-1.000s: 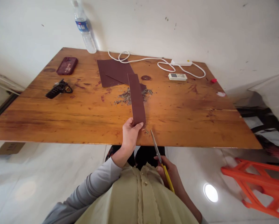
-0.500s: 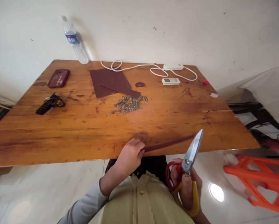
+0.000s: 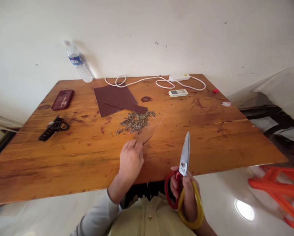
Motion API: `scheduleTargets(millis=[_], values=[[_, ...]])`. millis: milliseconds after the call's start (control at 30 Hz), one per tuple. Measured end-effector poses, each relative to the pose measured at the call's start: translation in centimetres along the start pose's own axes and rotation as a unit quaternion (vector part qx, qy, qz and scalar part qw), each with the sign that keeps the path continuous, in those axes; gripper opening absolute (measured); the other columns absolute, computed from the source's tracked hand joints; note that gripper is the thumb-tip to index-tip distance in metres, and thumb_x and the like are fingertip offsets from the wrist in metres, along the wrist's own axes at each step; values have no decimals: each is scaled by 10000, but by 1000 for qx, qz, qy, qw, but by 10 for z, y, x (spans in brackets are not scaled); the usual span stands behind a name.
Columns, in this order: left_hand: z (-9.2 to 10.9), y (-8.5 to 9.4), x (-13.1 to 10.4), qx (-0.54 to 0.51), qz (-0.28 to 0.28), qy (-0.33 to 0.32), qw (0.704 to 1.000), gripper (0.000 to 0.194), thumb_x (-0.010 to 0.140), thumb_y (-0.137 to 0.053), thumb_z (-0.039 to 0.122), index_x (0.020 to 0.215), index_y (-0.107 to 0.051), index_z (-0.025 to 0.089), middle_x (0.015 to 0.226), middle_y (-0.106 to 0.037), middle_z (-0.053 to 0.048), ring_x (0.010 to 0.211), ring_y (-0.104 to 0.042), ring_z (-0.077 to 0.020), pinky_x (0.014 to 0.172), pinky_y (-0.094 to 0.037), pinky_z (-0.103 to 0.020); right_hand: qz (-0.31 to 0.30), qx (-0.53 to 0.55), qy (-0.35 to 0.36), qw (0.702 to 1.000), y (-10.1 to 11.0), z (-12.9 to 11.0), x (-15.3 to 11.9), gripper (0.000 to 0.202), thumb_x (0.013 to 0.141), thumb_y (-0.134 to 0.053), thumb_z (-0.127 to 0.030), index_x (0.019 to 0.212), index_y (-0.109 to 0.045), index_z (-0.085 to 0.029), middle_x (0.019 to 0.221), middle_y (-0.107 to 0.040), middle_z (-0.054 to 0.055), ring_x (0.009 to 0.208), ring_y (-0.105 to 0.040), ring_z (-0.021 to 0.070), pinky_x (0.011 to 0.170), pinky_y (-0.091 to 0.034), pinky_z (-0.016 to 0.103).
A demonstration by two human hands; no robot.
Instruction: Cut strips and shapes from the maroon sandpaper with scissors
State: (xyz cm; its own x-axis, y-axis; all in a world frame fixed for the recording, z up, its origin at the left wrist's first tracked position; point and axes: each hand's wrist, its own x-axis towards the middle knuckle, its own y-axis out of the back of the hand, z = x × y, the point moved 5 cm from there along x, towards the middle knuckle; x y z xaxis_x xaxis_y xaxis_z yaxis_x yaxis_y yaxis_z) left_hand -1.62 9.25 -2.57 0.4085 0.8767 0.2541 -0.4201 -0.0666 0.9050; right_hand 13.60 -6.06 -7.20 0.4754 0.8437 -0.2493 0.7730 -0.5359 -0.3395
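Note:
My left hand (image 3: 131, 158) is closed on the end of a thin dark brown strip, just in front of a pile of small dry cut bits (image 3: 136, 122). The strip (image 3: 148, 139) is seen nearly edge-on and its far part is blurred. Scissors (image 3: 183, 165) with one red and one yellow handle loop are in my right hand (image 3: 189, 196), near the table's front edge. Their blades are together and point up and away from me. A dark brown sheet (image 3: 110, 99) lies behind the pile, with a cut strip (image 3: 140, 109) of the same colour across it.
On the wooden table (image 3: 88, 160) are a phone in a dark red case (image 3: 62, 99), a black strap-like item (image 3: 53, 128), a plastic bottle (image 3: 79, 65) leaning on the wall, a white power strip (image 3: 178, 77) with its cord, and a remote control (image 3: 178, 93). An orange stool (image 3: 280, 190) stands at the right.
My left hand has moved forward over the table with the strip, which has swung from pointing right to pointing away. The scissors have shifted left and turned more upright. The view has tilted up.

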Motion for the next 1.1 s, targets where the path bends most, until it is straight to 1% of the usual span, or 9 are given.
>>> scheduleTargets(millis=[100, 233, 400, 500, 600, 700, 867, 1000, 1100], values=[[11, -15, -25, -66, 37, -65, 995, 283, 961, -479, 25, 878, -683, 204, 843, -710, -71, 773, -664, -234, 727, -552, -346, 7, 95, -46, 994, -19, 5, 19, 602, 872, -720, -787, 962, -742, -192, 555, -498, -74, 358, -351, 60, 362, -267, 176], [16, -26, -45, -134, 71, -108, 982, 300, 956, -473, -6, 1039, -678, 197, 898, -732, -60, 806, -691, -210, 737, -586, -309, 46, 129, -53, 989, -28, 11, 35, 579, 812, -804, -760, 946, -727, -202, 565, -526, -81, 367, -404, 64, 364, -325, 172], [14, -26, -45, -157, 66, -89, 981, 308, 955, -457, -17, 1037, -661, 199, 893, -736, -56, 791, -700, -203, 721, -596, -304, 97, 88, -46, 990, -22, 15, 37, 592, 787, -826, -767, 935, -715, -204, 545, -549, -82, 366, -454, 89, 354, -409, 209], [13, -28, -43, -167, 48, -73, 982, 302, 960, -447, -11, 996, -655, 206, 863, -729, -49, 772, -702, -199, 695, -589, -297, 105, 75, -56, 990, -21, 16, 37, 640, 743, -834, -803, 925, -708, -202, 515, -544, -93, 335, -444, 89, 365, -480, 253], [11, -32, -42, -175, 62, -62, 981, 295, 968, -432, 6, 1008, -648, 203, 838, -727, -48, 750, -707, -200, 673, -585, -301, 115, 75, -60, 989, -21, 17, 37, 666, 709, -848, -817, 931, -701, -206, 496, -543, -102, 315, -438, 93, 376, -535, 296], [11, -34, -40, -165, 81, -61, 981, 277, 966, -439, 26, 987, -645, 209, 780, -712, -39, 695, -697, -206, 629, -566, -307, 121, 75, -47, 989, -22, 18, 35, 651, 720, -845, -807, 930, -699, -209, 494, -538, -104, 309, -431, 94, 352, -517, 284], [5, -33, -36, -215, 49, -10, 975, 279, 978, -449, 83, 917, -681, 225, 773, -734, -56, 698, -707, -215, 645, -557, -315, 101, 79, -3, 992, -24, 18, 33, 575, 828, -802, -756, 948, -710, -201, 524, -533, -94, 349, -456, 91, 374, -481, 242], [-5, -29, -32, -362, 67, 108, 923, 209, 940, -549, 198, 865, -741, 233, 801, -767, -53, 763, -733, -233, 738, -582, -340, 37, 77, -10, 996, -25, 17, 35, 545, 868, -778, -736, 968, -699, -206, 564, -530, -91, 374, -456, 95, 392, -480, 247], [-7, -31, -33, -491, 75, 251, 831, 106, 850, -702, 276, 774, -747, 217, 732, -746, -13, 723, -698, -208, 715, -553, -306, -19, 51, -19, 998, -20, 13, 30, 579, 862, -768, -756, 994, -705, -196, 565, -504, -92, 390, -426, 90, 395, -439, 228]])
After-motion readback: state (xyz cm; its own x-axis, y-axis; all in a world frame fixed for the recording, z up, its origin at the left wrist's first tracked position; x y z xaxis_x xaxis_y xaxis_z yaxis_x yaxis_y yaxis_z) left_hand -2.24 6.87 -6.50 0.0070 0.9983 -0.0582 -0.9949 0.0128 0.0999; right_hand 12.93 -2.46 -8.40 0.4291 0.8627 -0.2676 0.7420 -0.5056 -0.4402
